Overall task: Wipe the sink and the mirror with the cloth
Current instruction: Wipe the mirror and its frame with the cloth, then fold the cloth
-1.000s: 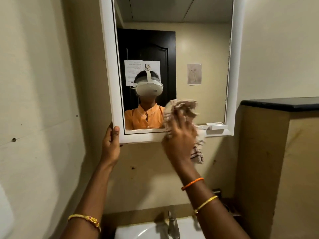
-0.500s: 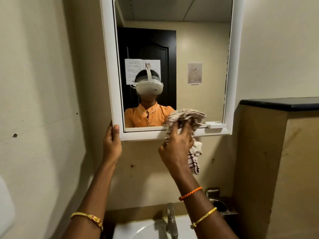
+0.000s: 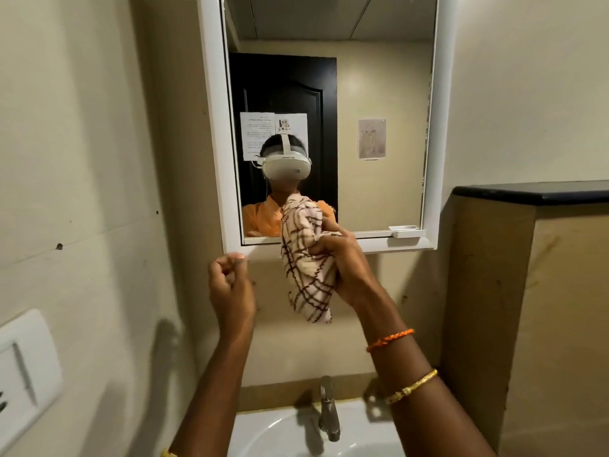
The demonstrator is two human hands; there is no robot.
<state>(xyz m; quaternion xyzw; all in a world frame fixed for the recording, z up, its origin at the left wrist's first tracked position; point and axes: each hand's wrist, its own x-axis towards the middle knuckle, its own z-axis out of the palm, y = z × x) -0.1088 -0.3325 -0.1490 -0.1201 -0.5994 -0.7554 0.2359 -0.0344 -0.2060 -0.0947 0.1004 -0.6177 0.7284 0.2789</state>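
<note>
The right hand (image 3: 346, 268) grips the checked cloth (image 3: 308, 258) bunched, its long axis running upright across the mirror's (image 3: 379, 94) bottom frame edge: top end over the lower glass, tail hanging below. The left hand (image 3: 230, 285), fingers loosely curled and holding nothing, hovers just under the frame's bottom-left corner. The sink (image 3: 263, 430) lies directly below both hands, nearer the right hand's cloth.

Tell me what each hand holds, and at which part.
The right hand grips the checked cloth round its bunched middle; both ends stick out. The left hand holds nothing.
</note>
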